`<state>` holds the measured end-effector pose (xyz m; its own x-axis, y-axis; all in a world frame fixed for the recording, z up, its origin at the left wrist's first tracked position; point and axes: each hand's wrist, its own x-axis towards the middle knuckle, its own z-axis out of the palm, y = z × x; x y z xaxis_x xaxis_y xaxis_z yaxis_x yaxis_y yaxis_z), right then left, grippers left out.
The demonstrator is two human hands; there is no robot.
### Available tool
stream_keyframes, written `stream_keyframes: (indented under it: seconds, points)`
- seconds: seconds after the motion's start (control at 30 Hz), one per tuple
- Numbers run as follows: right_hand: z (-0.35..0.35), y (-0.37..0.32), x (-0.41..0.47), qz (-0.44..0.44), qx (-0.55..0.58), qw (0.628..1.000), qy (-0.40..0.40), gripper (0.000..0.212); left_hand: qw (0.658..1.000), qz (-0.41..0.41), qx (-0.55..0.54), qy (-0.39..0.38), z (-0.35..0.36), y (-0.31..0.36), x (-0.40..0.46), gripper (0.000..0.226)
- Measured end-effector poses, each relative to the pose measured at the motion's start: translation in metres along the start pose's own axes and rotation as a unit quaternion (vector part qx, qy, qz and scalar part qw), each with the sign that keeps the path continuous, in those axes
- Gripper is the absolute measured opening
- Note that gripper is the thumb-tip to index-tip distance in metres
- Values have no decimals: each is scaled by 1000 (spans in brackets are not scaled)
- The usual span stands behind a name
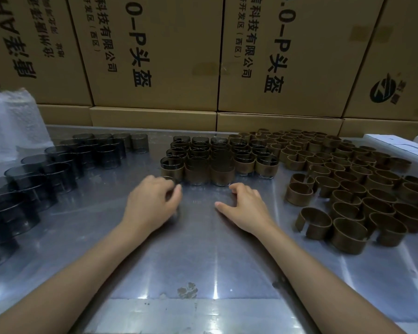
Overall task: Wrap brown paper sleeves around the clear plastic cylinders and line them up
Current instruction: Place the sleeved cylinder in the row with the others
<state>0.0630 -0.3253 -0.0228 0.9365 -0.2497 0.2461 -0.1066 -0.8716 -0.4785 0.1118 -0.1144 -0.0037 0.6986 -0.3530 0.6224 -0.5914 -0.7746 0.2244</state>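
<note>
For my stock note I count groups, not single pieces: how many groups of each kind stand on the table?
Groups of bare cylinders: 1
Groups of sleeved cylinders: 1
Groups of empty brown sleeves: 1
Total: 3 groups

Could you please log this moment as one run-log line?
left hand: grips cylinder by wrapped block | right hand: open, empty | loose sleeves: right
</note>
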Motion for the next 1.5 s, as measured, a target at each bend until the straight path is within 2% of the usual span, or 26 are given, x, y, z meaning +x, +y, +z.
stream_keyframes:
  seconds: [0.13,0.33,0.43,0.47,0.53,0.6,0.67,0.73,0.9,1.1,1.2,1.27,1.37,1.43,1.5]
  points:
    - [-4,-1,-3,-36,-15,998,-48,81,997,28,-70,-14,20,48,0,36]
    - [-8,-1,-1,-56,-2,996,-74,45,995,-5,-98,4,46,93,9,32]
    - [-7,1,0,-41,57,996,-52,43,988,-1,-157,2,50,88,11,42]
    - [-8,2,-1,-35,107,992,-48,48,976,-20,-215,-4,49,84,12,44]
    - [-9,2,-3,-32,219,975,-26,56,923,-103,-370,1,45,74,16,41]
    - [-9,0,-4,-44,275,960,23,55,881,-179,-438,28,45,66,20,32]
    - [-10,-3,-4,-62,276,957,66,53,872,-214,-437,51,46,61,22,21]
    - [-10,-5,-4,-76,265,957,86,51,875,-213,-432,43,47,58,23,8]
    - [-10,-5,-2,-65,241,966,68,48,904,-171,-387,-61,53,57,22,28]
    - [-9,-4,1,-27,229,973,10,47,910,-174,-368,-81,53,56,23,26]
    - [-14,-5,0,-28,261,964,47,43,912,-169,-367,-78,52,55,24,26]
    - [-23,-3,1,-17,214,968,130,35,908,-175,-373,-73,51,56,24,27]
    - [-40,9,-1,43,-47,975,213,36,904,-184,-380,-68,50,57,23,28]
    - [-49,18,-4,112,-170,958,203,42,905,-183,-378,-70,49,57,23,28]
    - [-56,22,-6,180,-215,947,155,49,906,-182,-375,-72,49,57,23,27]
